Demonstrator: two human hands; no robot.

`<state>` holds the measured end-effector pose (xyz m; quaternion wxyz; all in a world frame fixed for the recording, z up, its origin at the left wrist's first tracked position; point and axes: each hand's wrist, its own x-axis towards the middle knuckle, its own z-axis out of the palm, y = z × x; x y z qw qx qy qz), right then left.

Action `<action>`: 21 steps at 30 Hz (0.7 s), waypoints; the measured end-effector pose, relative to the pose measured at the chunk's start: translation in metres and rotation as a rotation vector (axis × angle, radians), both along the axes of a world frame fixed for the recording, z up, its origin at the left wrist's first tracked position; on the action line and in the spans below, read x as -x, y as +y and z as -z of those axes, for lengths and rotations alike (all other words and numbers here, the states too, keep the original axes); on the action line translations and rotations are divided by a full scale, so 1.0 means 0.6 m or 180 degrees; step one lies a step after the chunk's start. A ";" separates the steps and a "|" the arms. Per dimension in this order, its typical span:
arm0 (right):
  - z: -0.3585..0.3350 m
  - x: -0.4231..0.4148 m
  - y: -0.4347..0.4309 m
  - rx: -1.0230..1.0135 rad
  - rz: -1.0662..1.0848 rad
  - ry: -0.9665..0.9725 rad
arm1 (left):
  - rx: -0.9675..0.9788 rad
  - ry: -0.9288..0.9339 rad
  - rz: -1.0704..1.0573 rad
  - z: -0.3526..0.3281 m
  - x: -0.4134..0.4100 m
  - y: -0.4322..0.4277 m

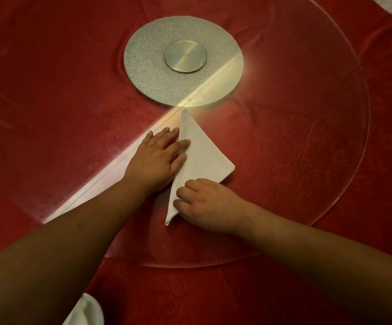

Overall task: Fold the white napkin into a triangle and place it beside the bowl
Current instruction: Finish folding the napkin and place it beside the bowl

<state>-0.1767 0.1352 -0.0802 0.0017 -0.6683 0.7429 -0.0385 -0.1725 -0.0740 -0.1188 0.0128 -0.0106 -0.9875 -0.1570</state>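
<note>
**Triangle folded, still on the glass: slip and unfold risks**

Head view: my left hand [158, 158] lies flat, fingers spread and released, fingertips pressing the long left edge of the white napkin [204, 158]. My right hand [204, 202] sits curled on the near corner, fingers bent down onto the cloth; can't tell if it's pinching or just pressing. The napkin is already a triangle, lying on the glass turntable [331, 160] near the silver hub [157, 73], over the red tablecloth [190, 296].

Risks, my guess: the glass is slick and may rotate, so pressing sideways could slide the cloth or spin the disc. Lifting by one corner could let the layers fall open. A white rim [91, 308] shows at the bottom edge under my left arm, maybe the bowl, unclear, so the placement spot is uncertain.
</note>
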 end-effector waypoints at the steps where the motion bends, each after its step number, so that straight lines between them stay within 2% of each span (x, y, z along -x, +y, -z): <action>1: -0.001 0.002 0.002 -0.0018 0.0028 -0.0003 | -0.0012 0.0000 -0.0001 0.000 0.000 0.000; 4: -0.012 0.012 0.001 0.0048 0.0306 -0.0286 | -0.0135 0.0023 -0.0031 -0.002 -0.002 0.000; 10: -0.051 0.068 -0.019 0.0320 0.1981 -0.1338 | -0.0568 0.0225 -0.0446 -0.012 -0.010 0.005; 14: -0.054 0.129 -0.048 0.0382 0.2667 -0.1806 | -0.0611 0.0287 -0.0538 -0.017 -0.012 0.010; 17: -0.043 0.165 -0.071 0.0272 0.2908 -0.1840 | -0.0648 0.0406 -0.0534 -0.016 -0.012 0.011; 21: -0.024 0.197 -0.099 0.0145 0.2995 -0.1556 | -0.0613 0.0450 -0.0479 -0.008 -0.012 0.010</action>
